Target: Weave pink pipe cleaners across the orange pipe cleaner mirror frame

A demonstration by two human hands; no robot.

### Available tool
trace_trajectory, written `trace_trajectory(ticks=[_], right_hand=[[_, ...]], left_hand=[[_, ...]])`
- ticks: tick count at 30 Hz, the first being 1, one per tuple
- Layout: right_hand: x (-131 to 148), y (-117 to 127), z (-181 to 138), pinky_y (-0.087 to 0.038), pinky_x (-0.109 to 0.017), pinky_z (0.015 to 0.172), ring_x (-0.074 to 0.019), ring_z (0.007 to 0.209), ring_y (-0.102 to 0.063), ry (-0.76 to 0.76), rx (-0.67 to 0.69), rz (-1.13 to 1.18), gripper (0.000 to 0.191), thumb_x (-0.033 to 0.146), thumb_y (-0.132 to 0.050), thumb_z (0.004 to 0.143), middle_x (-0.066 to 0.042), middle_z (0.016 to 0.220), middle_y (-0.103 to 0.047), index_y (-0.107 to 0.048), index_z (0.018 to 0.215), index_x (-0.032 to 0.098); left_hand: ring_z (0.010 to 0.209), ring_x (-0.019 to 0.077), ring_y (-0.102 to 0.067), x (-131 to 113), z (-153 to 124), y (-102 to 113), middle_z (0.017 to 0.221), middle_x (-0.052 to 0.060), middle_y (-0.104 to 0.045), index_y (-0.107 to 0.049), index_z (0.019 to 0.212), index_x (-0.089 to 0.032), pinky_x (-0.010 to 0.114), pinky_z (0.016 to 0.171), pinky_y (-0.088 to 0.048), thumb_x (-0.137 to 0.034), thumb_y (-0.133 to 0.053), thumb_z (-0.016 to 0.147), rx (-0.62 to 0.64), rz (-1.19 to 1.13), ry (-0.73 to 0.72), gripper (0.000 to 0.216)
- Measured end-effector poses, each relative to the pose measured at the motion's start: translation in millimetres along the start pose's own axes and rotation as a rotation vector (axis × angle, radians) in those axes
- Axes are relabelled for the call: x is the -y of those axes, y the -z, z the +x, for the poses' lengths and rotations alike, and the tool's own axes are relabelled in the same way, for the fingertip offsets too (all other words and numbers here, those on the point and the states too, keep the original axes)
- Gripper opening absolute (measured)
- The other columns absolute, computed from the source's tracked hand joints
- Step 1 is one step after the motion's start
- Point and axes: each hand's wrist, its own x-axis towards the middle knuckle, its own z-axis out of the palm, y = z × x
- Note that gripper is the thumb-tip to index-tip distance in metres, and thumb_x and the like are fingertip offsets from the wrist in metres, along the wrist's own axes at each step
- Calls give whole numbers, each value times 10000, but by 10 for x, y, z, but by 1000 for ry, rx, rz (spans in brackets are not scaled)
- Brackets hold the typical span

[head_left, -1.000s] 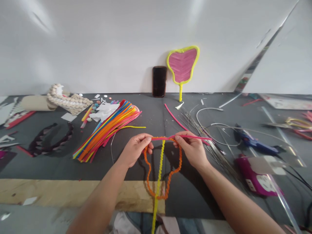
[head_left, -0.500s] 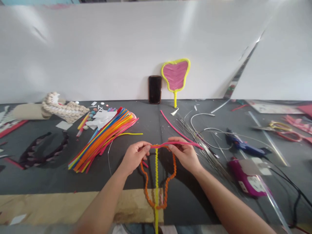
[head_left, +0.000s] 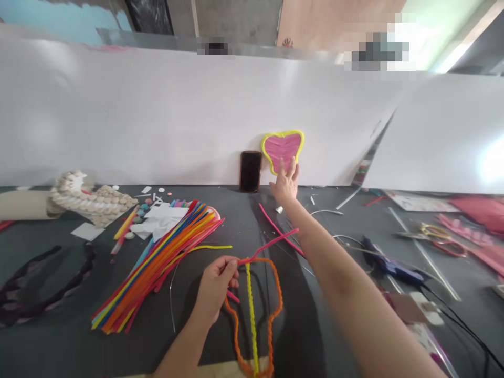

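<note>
My left hand (head_left: 218,286) pinches a pink pipe cleaner (head_left: 271,243) at the top edge of an orange twisted pipe-cleaner frame (head_left: 277,283). Down the middle of that frame runs a yellow twisted stem (head_left: 252,310). The pink strand's free end slants up to the right. My right hand (head_left: 286,185) is stretched far forward with its fingers spread, in front of a pink fan shape with a yellow fuzzy rim (head_left: 282,147) that leans on the white board. Its fingertips overlap the lower part of the shape; whether they touch it I cannot tell. The hand hides the shape's handle.
A dark phone (head_left: 250,171) leans on the white board (head_left: 157,115). At left lie a bundle of coloured pipe cleaners (head_left: 157,268) and a dark headband (head_left: 84,273). To the right are a blue glue gun (head_left: 394,268), scissors (head_left: 433,236), wires and cords.
My right hand has let go of the pink pipe cleaner and reached forward to the pink and yellow shape. My left hand keeps its pinch. The view has tilted up.
</note>
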Motion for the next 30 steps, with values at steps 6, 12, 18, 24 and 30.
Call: trace_trajectory(ticks=[6, 12, 18, 24, 30], right_hand=[[-205, -108, 317, -298, -538, 1074, -333, 1409, -108, -93, -150, 182, 701, 103, -488, 778, -139, 1537, -147, -274, 1442, 171], [-164, 228, 197, -581, -362, 752, -205, 1024, -637, -408, -358, 1071, 410, 384, -445, 885, -76, 1162, -596, -443, 1263, 227], [194, 586, -284, -504, -161, 422, -156, 698, -698, -594, 14, 1694, 342, 385, -717, 695, -14, 829, -711, -596, 953, 195], [400, 714, -730, -489, -178, 374, -151, 579, -667, -586, 276, 1741, 328, 370, -757, 652, -33, 763, -722, -632, 889, 182], [432, 663, -938, -462, -195, 340, -118, 465, -590, -636, 315, 1738, 304, 364, -784, 617, -4, 678, -687, -624, 806, 188]], left_hand=[[457, 74, -443, 2, 16, 3, 557, -46, -510, -632, 778, -153, 211, 485, -435, -491, -645, 723, 6, 2, 39, 343], [477, 81, -480, 12, 17, 24, 581, -38, -534, -643, 823, -159, 207, 503, -442, -476, -628, 747, 3, 43, 41, 327], [476, 85, -475, -16, 15, 21, 578, -34, -533, -650, 810, -152, 216, 510, -451, -448, -648, 731, 10, 49, -5, 307], [472, 84, -462, -41, 0, 14, 574, -39, -529, -643, 788, -154, 217, 512, -449, -442, -672, 711, 20, 26, -20, 300], [476, 76, -462, -10, 13, 39, 579, -44, -528, -644, 794, -156, 208, 515, -443, -428, -673, 725, 30, 25, -22, 283]])
